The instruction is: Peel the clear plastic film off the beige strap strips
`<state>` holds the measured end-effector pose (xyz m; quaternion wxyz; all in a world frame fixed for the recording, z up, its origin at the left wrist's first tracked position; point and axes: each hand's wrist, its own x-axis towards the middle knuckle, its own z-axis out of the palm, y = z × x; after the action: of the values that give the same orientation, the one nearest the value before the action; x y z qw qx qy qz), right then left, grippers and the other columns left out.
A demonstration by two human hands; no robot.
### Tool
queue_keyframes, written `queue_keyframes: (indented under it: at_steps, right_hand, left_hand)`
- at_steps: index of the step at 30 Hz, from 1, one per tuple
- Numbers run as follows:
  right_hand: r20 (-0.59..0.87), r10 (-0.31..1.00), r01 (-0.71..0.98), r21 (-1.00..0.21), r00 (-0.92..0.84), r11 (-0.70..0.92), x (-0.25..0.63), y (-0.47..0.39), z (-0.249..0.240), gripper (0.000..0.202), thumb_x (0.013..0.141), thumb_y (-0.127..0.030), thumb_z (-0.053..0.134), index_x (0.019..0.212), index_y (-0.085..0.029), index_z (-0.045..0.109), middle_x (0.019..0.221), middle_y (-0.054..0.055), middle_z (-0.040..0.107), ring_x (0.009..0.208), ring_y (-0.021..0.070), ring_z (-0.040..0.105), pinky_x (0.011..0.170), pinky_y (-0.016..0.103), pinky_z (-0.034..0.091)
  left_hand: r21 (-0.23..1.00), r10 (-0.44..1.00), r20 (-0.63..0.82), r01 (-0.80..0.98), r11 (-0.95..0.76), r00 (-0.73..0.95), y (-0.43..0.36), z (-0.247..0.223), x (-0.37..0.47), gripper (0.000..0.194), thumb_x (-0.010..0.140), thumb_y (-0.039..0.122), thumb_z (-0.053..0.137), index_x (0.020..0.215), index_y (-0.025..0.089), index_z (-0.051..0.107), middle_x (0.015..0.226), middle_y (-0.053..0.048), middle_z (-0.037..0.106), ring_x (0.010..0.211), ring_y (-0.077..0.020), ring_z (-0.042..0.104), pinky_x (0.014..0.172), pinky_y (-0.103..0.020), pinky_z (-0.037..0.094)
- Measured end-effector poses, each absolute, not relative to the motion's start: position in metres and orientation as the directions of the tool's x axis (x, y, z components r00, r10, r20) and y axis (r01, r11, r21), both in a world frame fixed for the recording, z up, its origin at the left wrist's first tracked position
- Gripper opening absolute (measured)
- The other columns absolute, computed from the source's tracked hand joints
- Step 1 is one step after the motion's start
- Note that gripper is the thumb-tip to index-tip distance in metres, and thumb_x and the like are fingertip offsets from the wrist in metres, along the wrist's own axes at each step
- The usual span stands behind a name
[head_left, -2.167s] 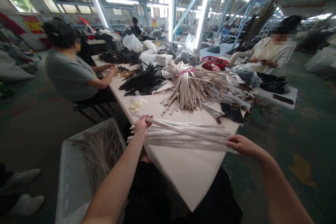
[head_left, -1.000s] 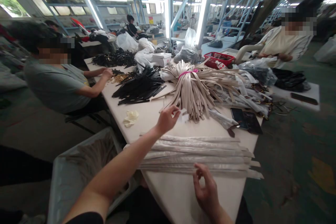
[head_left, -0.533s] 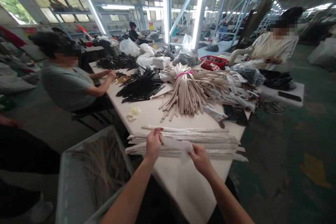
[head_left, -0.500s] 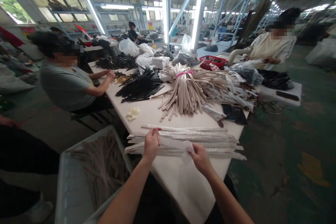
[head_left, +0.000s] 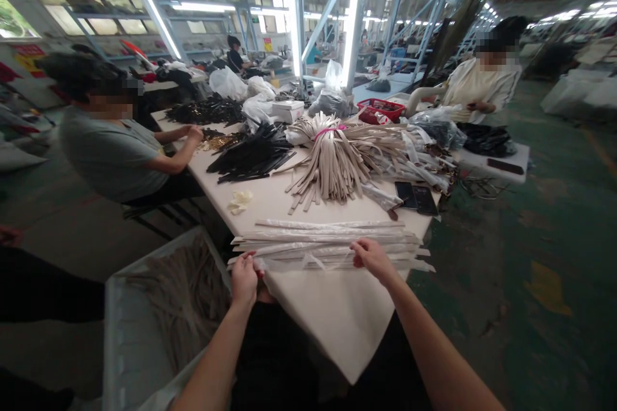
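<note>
Several pale strips [head_left: 318, 235] lie side by side across the near part of the table [head_left: 337, 314]. A thin translucent sheet [head_left: 294, 262] stretches over their near side. My left hand [head_left: 245, 279] pinches its left end at the strips' left part. At the right, my right hand [head_left: 371, 257] has its fingers closed above the strips, by the sheet's other end; whether it grips the sheet is too faint to tell.
Beyond the strips stand a tied beige bundle [head_left: 332, 160] and a black strip pile [head_left: 250, 154]. Phones [head_left: 415, 198] lie at the right edge. A bin [head_left: 113, 327] of strips is at the lower left. Persons sit left [head_left: 106, 141] and right [head_left: 486, 83].
My left hand has moved left and slightly down, and my right hand slightly right and up. They are farther apart, with the sheet now low along the strips. The view has shifted a little.
</note>
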<state>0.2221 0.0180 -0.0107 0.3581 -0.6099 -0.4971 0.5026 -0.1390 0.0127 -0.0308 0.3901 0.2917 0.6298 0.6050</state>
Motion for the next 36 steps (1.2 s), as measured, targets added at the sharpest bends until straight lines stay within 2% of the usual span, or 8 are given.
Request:
queue_keyframes:
  at_steps: [5, 8, 15, 20, 27, 31, 34, 36]
  right_hand:
    - [-0.462, 0.834, 0.144, -0.887, -0.301, -0.439, 0.143, -0.027, -0.023, 0.042, 0.086, -0.045, 0.060, 0.115, -0.014, 0.059, 0.067, 0.002, 0.066, 0.050, 0.0146, 0.062, 0.049, 0.026, 0.051]
    - [-0.362, 0.865, 0.021, -0.925, -0.347, -0.378, 0.109, -0.051, -0.032, 0.081, 0.081, -0.034, 0.067, 0.151, -0.026, 0.026, 0.077, -0.001, 0.068, 0.053, 0.0155, 0.066, 0.051, 0.027, 0.053]
    - [-0.276, 0.951, -0.359, -0.881, -0.139, -0.309, 0.122, -0.041, -0.009, 0.078, 0.074, -0.020, 0.067, 0.145, -0.032, 0.036, 0.133, 0.009, 0.060, 0.095, 0.0217, 0.071, 0.080, 0.036, 0.056]
    - [-0.188, 0.982, -0.565, -0.808, -0.025, -0.169, 0.135, -0.012, 0.023, 0.069, 0.077, -0.032, 0.076, 0.137, -0.025, 0.045, 0.111, 0.010, 0.071, 0.089, 0.0228, 0.073, 0.086, 0.041, 0.056]
    - [-0.103, 0.959, -0.331, -0.943, 0.262, -0.011, 0.163, 0.062, 0.028, 0.039, 0.079, -0.037, 0.070, 0.112, -0.018, 0.060, 0.094, 0.009, 0.074, 0.073, 0.0213, 0.073, 0.069, 0.035, 0.059]
    - [0.041, 0.990, 0.151, -0.988, 0.135, 0.020, 0.171, 0.116, 0.035, 0.022, 0.087, -0.028, 0.058, 0.103, -0.015, 0.067, 0.093, 0.010, 0.074, 0.068, 0.0181, 0.072, 0.067, 0.030, 0.057]
    - [0.049, 0.997, 0.683, -0.726, -0.064, 0.080, 0.164, 0.162, 0.048, 0.018, 0.087, -0.016, 0.058, 0.096, -0.011, 0.072, 0.085, 0.013, 0.074, 0.070, 0.0198, 0.071, 0.073, 0.031, 0.054]
    - [0.039, 0.991, 0.782, -0.611, -0.126, 0.123, 0.154, 0.193, 0.058, 0.009, 0.080, -0.012, 0.068, 0.086, -0.007, 0.074, 0.078, 0.015, 0.073, 0.077, 0.0241, 0.071, 0.078, 0.034, 0.053]
  left_hand:
    - [0.979, 0.919, -0.196, -0.129, 0.161, -0.343, -0.031, -0.034, -0.095, 0.037, 0.080, 0.041, 0.065, 0.107, 0.016, 0.059, 0.073, 0.001, 0.061, 0.054, -0.0127, 0.060, 0.054, -0.026, 0.051]
    - [0.973, 0.971, -0.225, -0.079, 0.219, -0.077, -0.052, -0.022, -0.076, 0.039, 0.077, 0.037, 0.071, 0.108, 0.015, 0.062, 0.084, -0.004, 0.067, 0.064, -0.0164, 0.066, 0.065, -0.030, 0.055]
    - [0.947, 0.938, -0.317, 0.110, 0.303, 0.143, -0.074, 0.007, -0.089, 0.038, 0.074, 0.031, 0.075, 0.107, 0.014, 0.068, 0.083, -0.006, 0.069, 0.071, -0.0212, 0.069, 0.069, -0.032, 0.055]
    - [0.923, 0.916, -0.373, 0.158, 0.350, 0.145, -0.087, 0.002, -0.094, 0.027, 0.074, 0.038, 0.073, 0.085, 0.013, 0.068, 0.073, -0.006, 0.068, 0.065, -0.0199, 0.066, 0.062, -0.030, 0.052]
    - [0.899, 0.917, -0.390, 0.252, 0.359, 0.081, -0.110, -0.020, -0.104, 0.033, 0.077, 0.048, 0.067, 0.080, 0.016, 0.062, 0.065, -0.003, 0.065, 0.059, -0.0185, 0.063, 0.056, -0.026, 0.044]
    - [0.896, 0.920, -0.382, 0.276, 0.347, 0.083, -0.124, -0.025, -0.102, 0.031, 0.079, 0.048, 0.065, 0.077, 0.017, 0.061, 0.066, -0.003, 0.066, 0.059, -0.0179, 0.063, 0.057, -0.026, 0.043]
    - [0.888, 0.895, -0.436, 0.206, 0.411, 0.095, -0.134, -0.032, -0.094, 0.030, 0.075, 0.046, 0.069, 0.074, 0.017, 0.060, 0.065, -0.003, 0.065, 0.056, -0.0181, 0.062, 0.054, -0.026, 0.042]
    - [0.872, 0.872, -0.481, 0.153, 0.464, 0.095, -0.141, -0.039, -0.090, 0.031, 0.072, 0.046, 0.072, 0.072, 0.018, 0.058, 0.063, -0.003, 0.064, 0.053, -0.0180, 0.061, 0.051, -0.026, 0.041]
